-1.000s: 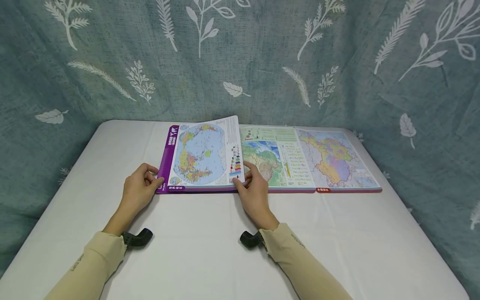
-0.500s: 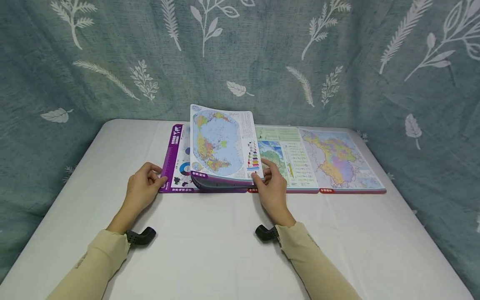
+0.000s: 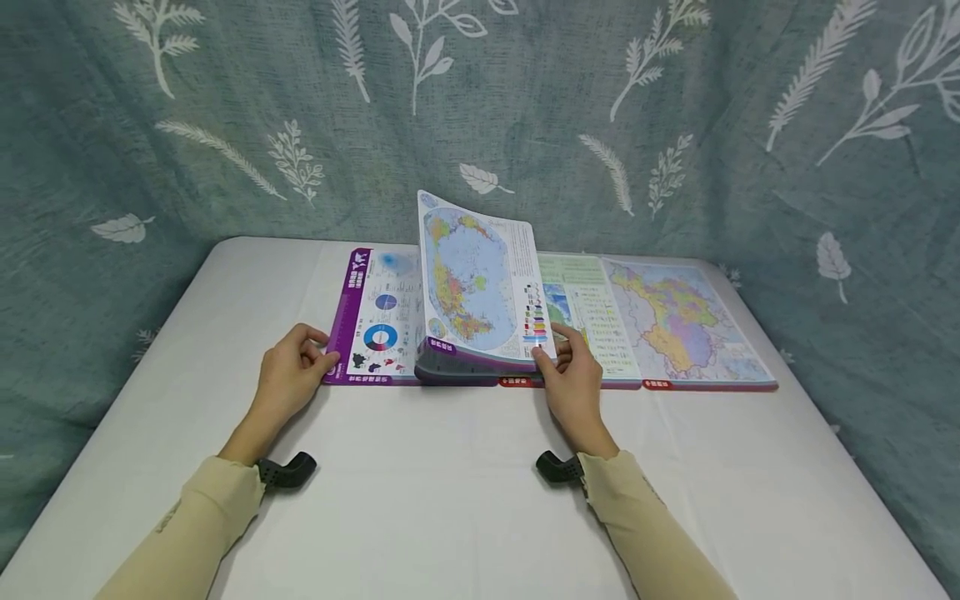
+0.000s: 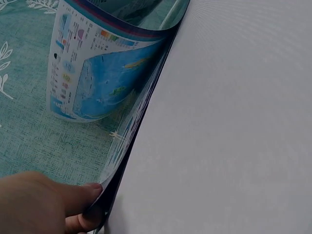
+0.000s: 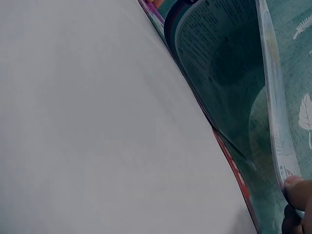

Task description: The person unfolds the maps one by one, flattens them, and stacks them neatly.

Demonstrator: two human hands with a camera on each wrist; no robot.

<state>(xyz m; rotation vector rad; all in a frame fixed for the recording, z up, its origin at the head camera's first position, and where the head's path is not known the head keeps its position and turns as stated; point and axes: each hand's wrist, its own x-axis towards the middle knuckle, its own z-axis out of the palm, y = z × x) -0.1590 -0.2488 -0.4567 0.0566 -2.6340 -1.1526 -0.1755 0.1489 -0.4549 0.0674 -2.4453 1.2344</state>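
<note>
A purple-bordered folding map [image 3: 381, 300] lies near the table's far edge. My left hand [image 3: 292, 371] pinches its lower left corner; in the left wrist view, the thumb of that left hand [image 4: 53, 200] presses on the edge. A world map panel [image 3: 476, 275] is lifted and bowed over the sheet, its near edge curving in a fold. My right hand [image 3: 573, 387] grips this panel's lower right corner between thumb and fingers. In the right wrist view, the panel's shiny underside [image 5: 229, 68] shows, with the right thumb at its edge. The raised panel hides part of the sheets beneath.
To the right, red-labelled map sheets lie flat: a green panel [image 3: 615, 325] partly covered, and a coloured regional map [image 3: 678, 321]. A white cloth covers the table [image 3: 420, 500]. Behind it hangs a green leaf-patterned curtain [image 3: 525, 108].
My right hand has moved to the right with the world map panel, uncovering a page of charts on the left. The left hand keeps its hold on the corner.
</note>
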